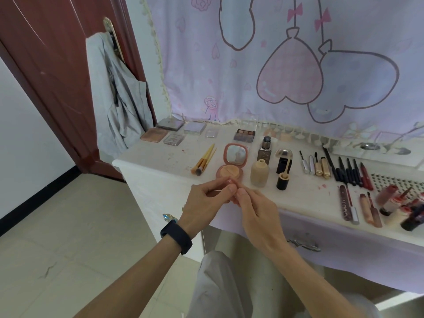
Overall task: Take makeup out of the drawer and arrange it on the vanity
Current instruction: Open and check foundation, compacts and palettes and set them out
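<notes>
My left hand (204, 203), with a dark band on its wrist, and my right hand (254, 210) meet fingertip to fingertip over the front edge of the white vanity (156, 157). Together they pinch a small thin pale item (214, 191), mostly hidden by the fingers, and I cannot tell what it is. Just behind them lie an open pink compact (235, 157) with a mirror, a beige bottle (259, 173) and tan brushes (203, 162). The drawer (358, 239), with a metal handle (305, 245), looks closed.
Flat palettes (160, 133) and an open eyeshadow palette (245, 135) line the back. To the right lie a dark bottle (265, 149), a small black jar (282, 181), mascaras (314, 165), black pencils (346, 171), lip glosses (348, 204) and red-and-white bottles (399, 205). A brown door (46, 65) stands at left.
</notes>
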